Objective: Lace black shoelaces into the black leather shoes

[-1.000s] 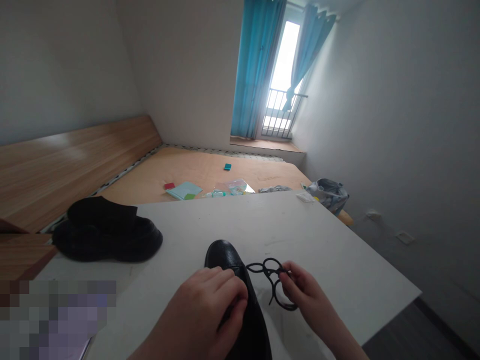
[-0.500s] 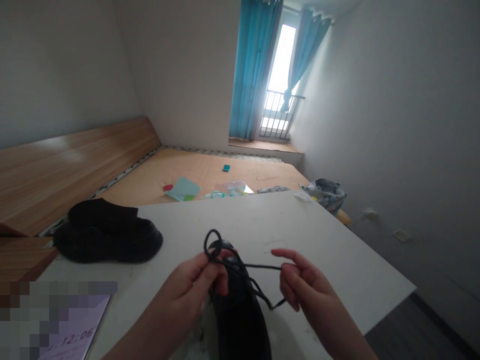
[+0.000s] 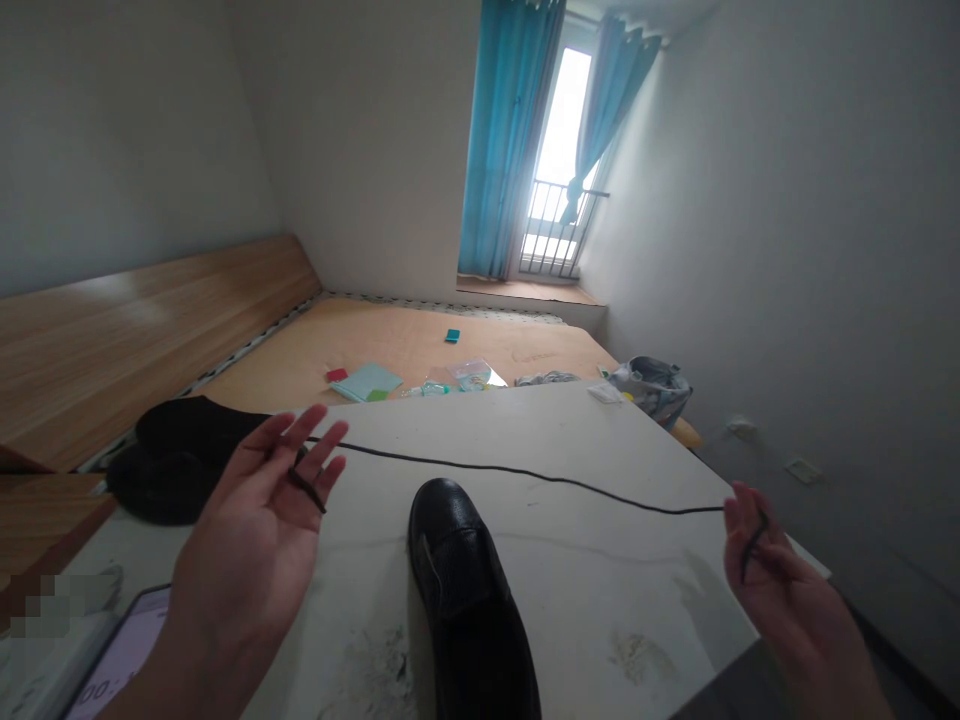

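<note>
A black shoelace is stretched taut between my two hands, above the white table. My left hand is raised palm-up at the left, with one end of the lace caught between its fingers. My right hand is at the table's right edge, fingers curled round the other end. Below the lace, a black leather shoe lies on the table between my hands, toe pointing away from me.
A second black shoe sits at the table's left, partly behind my left hand. A phone lies at the near left. Beyond the table is a wooden bed platform with scattered coloured papers, a bag, and a curtained window.
The lace was looped near the shoe and held close together. My hands have moved far apart, left and right, and the lace is now pulled out straight, off the shoe.
</note>
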A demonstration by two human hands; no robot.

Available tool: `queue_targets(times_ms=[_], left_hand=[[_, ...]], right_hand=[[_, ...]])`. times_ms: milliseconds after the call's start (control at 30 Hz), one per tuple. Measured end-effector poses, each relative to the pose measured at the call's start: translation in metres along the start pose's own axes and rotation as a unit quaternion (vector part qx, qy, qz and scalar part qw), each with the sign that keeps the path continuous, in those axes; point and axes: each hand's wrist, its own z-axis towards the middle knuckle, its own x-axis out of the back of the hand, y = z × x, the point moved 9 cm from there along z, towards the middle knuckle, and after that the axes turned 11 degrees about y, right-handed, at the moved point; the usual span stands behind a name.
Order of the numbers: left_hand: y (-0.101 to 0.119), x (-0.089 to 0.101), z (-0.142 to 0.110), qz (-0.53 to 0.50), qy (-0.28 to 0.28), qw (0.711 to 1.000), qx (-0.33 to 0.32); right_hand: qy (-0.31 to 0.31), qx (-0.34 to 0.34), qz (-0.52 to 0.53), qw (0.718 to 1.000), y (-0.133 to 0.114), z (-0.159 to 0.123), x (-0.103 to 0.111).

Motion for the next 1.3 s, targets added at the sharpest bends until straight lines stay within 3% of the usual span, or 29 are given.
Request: queue_targets(times_ms=[67, 133, 167, 200, 267, 333, 367, 400, 433, 533, 667, 733, 867, 967, 1133, 1300], left_hand=[[0.005, -0.004, -0.001, 0.039, -0.035, 0.998, -0.046], [-0.005, -0.017, -0.010, 0.166, -0.124, 0.976, -0.071], [-0.016, -0.025, -0.019, 0.257, -0.190, 0.944, -0.080], [-0.030, -0.034, -0.032, 0.354, -0.263, 0.893, -0.090], [-0.056, -0.045, -0.059, 0.504, -0.376, 0.764, -0.143], [-0.071, -0.051, -0.074, 0.600, -0.397, 0.661, -0.215], [-0.078, -0.053, -0.079, 0.628, -0.398, 0.625, -0.237], [-0.084, -0.056, -0.082, 0.645, -0.399, 0.603, -0.246], [-0.090, -0.058, -0.084, 0.654, -0.401, 0.591, -0.247], [-0.102, -0.062, -0.082, 0.656, -0.411, 0.587, -0.235], [-0.111, -0.061, -0.079, 0.657, -0.432, 0.578, -0.220], [-0.113, -0.059, -0.079, 0.657, -0.441, 0.573, -0.213], [-0.114, -0.057, -0.079, 0.658, -0.446, 0.570, -0.207], [-0.114, -0.056, -0.079, 0.657, -0.446, 0.572, -0.206], [-0.119, -0.056, -0.076, 0.648, -0.452, 0.578, -0.206], [-0.128, -0.059, -0.071, 0.628, -0.469, 0.583, -0.215]], right_hand=[[-0.020, 0.070, -0.068, 0.995, -0.002, 0.000, -0.003], [-0.072, 0.101, -0.166, 0.978, 0.011, -0.010, -0.017], [-0.104, 0.100, -0.211, 0.967, 0.021, -0.019, -0.028], [-0.143, 0.096, -0.258, 0.950, 0.033, -0.032, -0.040], [-0.221, 0.113, -0.352, 0.903, 0.051, -0.062, -0.067], [-0.316, 0.208, -0.481, 0.791, 0.063, -0.099, -0.100], [-0.349, 0.248, -0.511, 0.745, 0.066, -0.115, -0.115], [-0.368, 0.275, -0.530, 0.713, 0.069, -0.127, -0.127], [-0.381, 0.285, -0.535, 0.698, 0.070, -0.135, -0.136], [-0.444, 0.229, -0.546, 0.673, 0.083, -0.147, -0.152], [-0.571, 0.090, -0.550, 0.603, 0.101, -0.166, -0.150], [-0.577, 0.081, -0.545, 0.603, 0.097, -0.167, -0.151], [-0.524, 0.158, -0.538, 0.641, 0.083, -0.165, -0.163], [-0.491, 0.225, -0.533, 0.651, 0.084, -0.173, -0.178], [-0.445, 0.317, -0.545, 0.636, 0.094, -0.186, -0.198], [-0.458, 0.356, -0.541, 0.608, 0.097, -0.197, -0.205]])
